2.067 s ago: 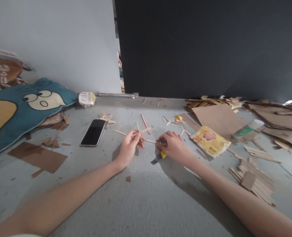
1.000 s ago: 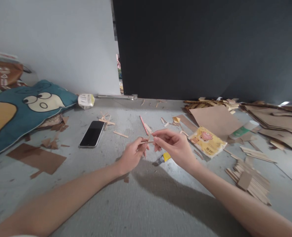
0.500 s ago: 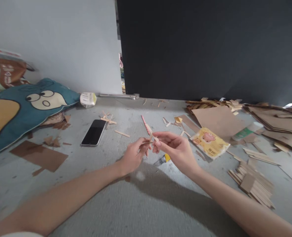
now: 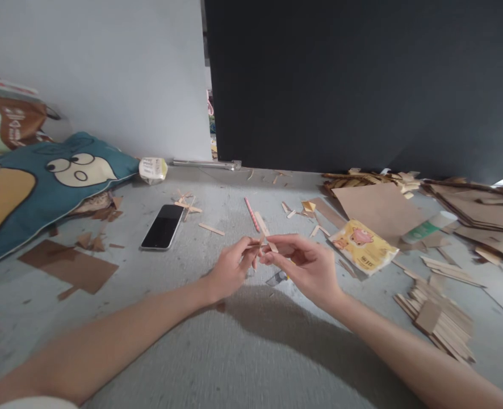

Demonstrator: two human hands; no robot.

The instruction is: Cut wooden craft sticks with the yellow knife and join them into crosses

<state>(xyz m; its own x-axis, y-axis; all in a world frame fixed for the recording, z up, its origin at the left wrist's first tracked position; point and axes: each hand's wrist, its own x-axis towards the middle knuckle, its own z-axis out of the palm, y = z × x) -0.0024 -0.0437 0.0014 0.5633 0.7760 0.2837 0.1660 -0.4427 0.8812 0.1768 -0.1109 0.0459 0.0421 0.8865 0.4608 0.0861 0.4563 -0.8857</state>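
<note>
Two-handed pinch on small wooden sticks [image 4: 260, 222], held above the counter [image 4: 183, 363].
The left hand [image 4: 233, 267] has its fingers closed narrowly on the sticks, apparently to steady them; the right hand [image 4: 310, 261] pinches their near end, likely for fine control of angle. Contact between pieces is too small to tell. A grey-and-yellow item [image 4: 277, 278] lies below the right hand, presumably for quick reach. Beyond are a loose stick [image 4: 211, 229], a pink pencil-like rod [image 4: 252, 215] and crossed sticks [image 4: 187, 208], seemingly set aside.

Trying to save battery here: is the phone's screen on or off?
Off, it seems: the phone lies face up and shows only plain black.
</note>
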